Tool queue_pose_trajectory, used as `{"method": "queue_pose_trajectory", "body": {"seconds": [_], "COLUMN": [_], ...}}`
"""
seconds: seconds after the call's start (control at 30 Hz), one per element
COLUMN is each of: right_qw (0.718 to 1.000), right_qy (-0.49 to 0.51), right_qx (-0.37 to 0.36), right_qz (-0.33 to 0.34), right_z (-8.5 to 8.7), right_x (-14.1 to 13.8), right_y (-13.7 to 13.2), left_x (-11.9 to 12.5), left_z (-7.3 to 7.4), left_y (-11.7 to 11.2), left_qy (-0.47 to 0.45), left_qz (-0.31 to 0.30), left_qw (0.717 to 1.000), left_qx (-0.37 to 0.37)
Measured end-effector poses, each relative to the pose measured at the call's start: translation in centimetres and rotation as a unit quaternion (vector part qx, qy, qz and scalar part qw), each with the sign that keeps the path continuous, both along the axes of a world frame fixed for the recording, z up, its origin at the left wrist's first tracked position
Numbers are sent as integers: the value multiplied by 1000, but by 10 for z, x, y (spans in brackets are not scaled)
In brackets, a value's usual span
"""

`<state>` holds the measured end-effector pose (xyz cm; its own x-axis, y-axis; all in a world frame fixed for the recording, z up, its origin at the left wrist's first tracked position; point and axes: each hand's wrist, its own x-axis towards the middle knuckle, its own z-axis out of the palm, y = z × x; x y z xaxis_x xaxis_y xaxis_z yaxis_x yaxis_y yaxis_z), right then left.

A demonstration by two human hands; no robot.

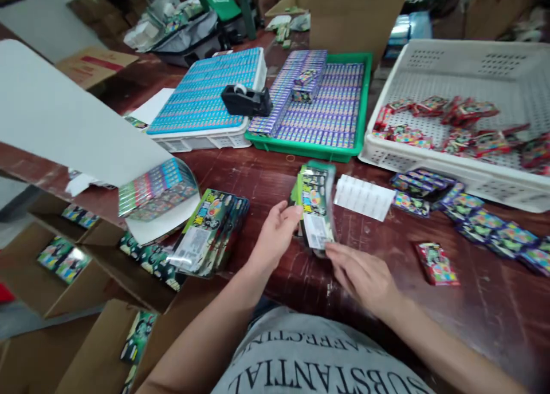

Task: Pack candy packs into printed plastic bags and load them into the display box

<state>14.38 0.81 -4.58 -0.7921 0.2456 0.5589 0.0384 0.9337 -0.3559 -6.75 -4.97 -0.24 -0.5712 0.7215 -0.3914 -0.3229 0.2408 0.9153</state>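
Observation:
A green-and-black printed plastic packet with a white label patch stands slightly tilted over the table in front of me. My left hand pinches its left edge between thumb and fingers. At the lower right corner, the fingers of my right hand are closed on the same packet. Whether it is one packet or several together, I cannot tell. To the left lies a stack of similar packets, overlapping in a row. Just right of the held packet is a white label sheet. A red snack packet lies farther right.
Behind stand a blue-topped box tray, a green tray of purple boxes and a white crate with red packets. A black tape dispenser rests across the trays. Purple packets line the right; open cartons sit lower left.

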Motion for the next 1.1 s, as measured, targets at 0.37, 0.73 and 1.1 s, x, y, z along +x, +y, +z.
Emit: {"method": "queue_pose_trajectory", "body": {"seconds": [0.37,0.73,1.1], "right_qw": [980,978,980], "right_qy": [-91,-126,-85], "right_qx": [-126,-82,-160], "right_qz": [-125,-146,-85], "right_z": [62,76,79], "right_x": [4,32,71], "right_y": [38,53,50], "left_x": [28,32,49], "left_z": [12,43,21], "left_y": [-3,4,-1], "left_qy": [154,243,70], "left_qz": [-392,-503,-395], "left_qw": [906,828,916], "left_qx": [43,38,-3]}}
